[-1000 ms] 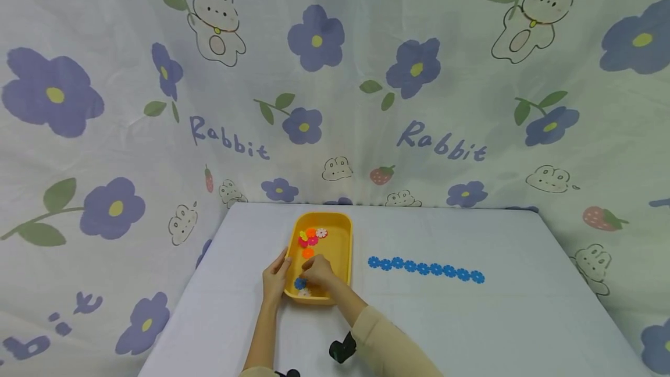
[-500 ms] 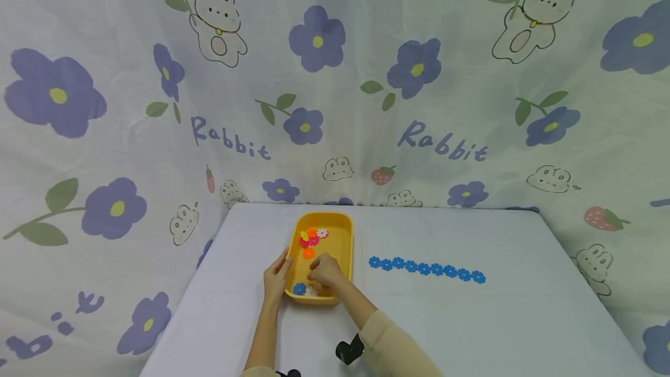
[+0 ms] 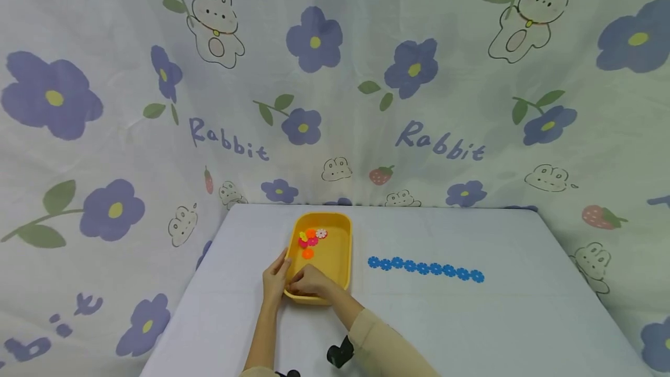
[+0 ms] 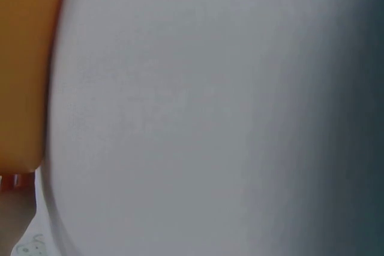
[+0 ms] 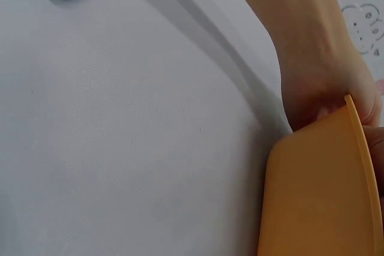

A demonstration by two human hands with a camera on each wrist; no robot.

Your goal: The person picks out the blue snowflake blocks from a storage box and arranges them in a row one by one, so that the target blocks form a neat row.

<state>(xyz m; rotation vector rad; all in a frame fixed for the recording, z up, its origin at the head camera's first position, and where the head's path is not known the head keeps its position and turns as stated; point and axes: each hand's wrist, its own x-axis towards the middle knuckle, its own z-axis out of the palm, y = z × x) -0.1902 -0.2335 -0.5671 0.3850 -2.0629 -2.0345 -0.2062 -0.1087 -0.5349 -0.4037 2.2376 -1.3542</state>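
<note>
In the head view my left hand [image 3: 274, 281] holds the left wall of a yellow plastic tray [image 3: 342, 249], thumb at the rim. My right hand [image 3: 310, 281] reaches down into the tray's near left corner with bent fingers. It covers that corner, and the blue and white flower pieces there are hidden; I cannot tell whether the fingertips pinch one. Farther up the tray lie an orange flower piece [image 3: 307, 253] and a small cluster of pink, yellow, orange and white ones [image 3: 312, 241]. In the right wrist view the tray's outer wall [image 5: 318, 190] stands beside a forearm [image 5: 300, 22].
Right of the tray, a chain of several blue flower pieces [image 3: 424, 268] lies across the white tabletop [image 3: 523, 319]. A black object [image 3: 340, 354] shows beside the right sleeve. A patterned cloth [image 3: 335, 92] hangs behind the table.
My right hand lifted slightly to the right, uncovering the blue and white pieces, then moved back down-left over them. My left hand stays on the tray; the blue chain is unchanged.
</note>
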